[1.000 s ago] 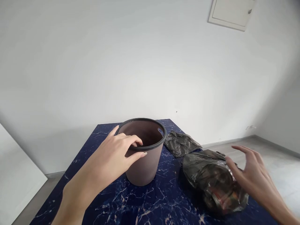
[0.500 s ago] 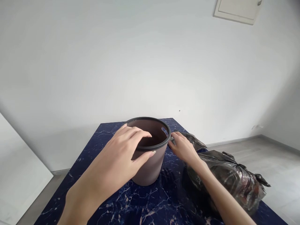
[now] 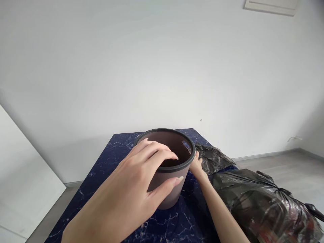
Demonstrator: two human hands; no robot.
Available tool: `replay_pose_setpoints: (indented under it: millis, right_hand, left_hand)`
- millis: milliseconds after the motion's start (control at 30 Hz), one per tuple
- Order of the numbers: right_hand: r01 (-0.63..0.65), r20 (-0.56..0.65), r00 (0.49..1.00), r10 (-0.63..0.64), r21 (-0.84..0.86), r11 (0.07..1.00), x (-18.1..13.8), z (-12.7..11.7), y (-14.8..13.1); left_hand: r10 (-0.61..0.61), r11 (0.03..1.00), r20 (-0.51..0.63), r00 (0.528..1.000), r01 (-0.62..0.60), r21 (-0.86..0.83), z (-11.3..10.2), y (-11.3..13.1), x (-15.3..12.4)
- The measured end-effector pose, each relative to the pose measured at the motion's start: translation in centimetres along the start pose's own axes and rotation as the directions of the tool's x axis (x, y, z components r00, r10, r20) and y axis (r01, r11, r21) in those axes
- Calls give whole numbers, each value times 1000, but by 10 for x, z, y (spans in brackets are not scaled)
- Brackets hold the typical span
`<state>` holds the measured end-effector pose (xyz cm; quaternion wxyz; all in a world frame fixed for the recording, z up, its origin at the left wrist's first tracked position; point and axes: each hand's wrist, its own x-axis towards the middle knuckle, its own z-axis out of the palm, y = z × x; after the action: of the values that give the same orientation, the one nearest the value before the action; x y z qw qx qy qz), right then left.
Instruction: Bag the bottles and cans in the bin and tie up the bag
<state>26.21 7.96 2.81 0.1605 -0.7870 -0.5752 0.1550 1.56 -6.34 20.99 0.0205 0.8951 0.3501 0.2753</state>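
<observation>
A brown trash bin (image 3: pixel 170 197) with a black rim stands upright on the dark blue marbled tabletop (image 3: pixel 101 175). My left hand (image 3: pixel 141 172) is open at the bin's near left side. Its curved fingers reach over the rim and opening, the thumb apart in front of the outer wall; contact with the rim cannot be made out. Against the bin's right side, below the handle hole, lies my right hand (image 3: pixel 196 165), its fingers mostly hidden behind the bin. Just beyond it a crumpled black plastic bag (image 3: pixel 214 158) rests on the table.
A filled, knotted black garbage bag (image 3: pixel 268 206) sits at the table's right, beside my right forearm. The white wall (image 3: pixel 162 67) rises behind the table. A white panel (image 3: pixel 22 182) stands at the left, and grey floor (image 3: pixel 303 179) shows at the right.
My right hand has moved lower along the bin's right side, and its fingers are more hidden. The camera view has shifted; the bin and bags appear farther right. My left hand stays over the rim.
</observation>
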Motion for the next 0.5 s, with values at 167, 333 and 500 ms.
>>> replay_pose_setpoints:
  millis: [167,333,500]
  right_hand:
    - [-85,49,995,84,28,996,6,16,3]
    - [-81,-6,997,82,68,994,3,31,5]
    - [-39,-119,991,56,145,989,2,35,9]
  left_hand:
    - [-4,1000,20,1000,4,3,1,2,5]
    - [1,1000,-62,998,-2,-11,12,1,7]
    - [-12,1000,-54,998,11,-26,13,2,9]
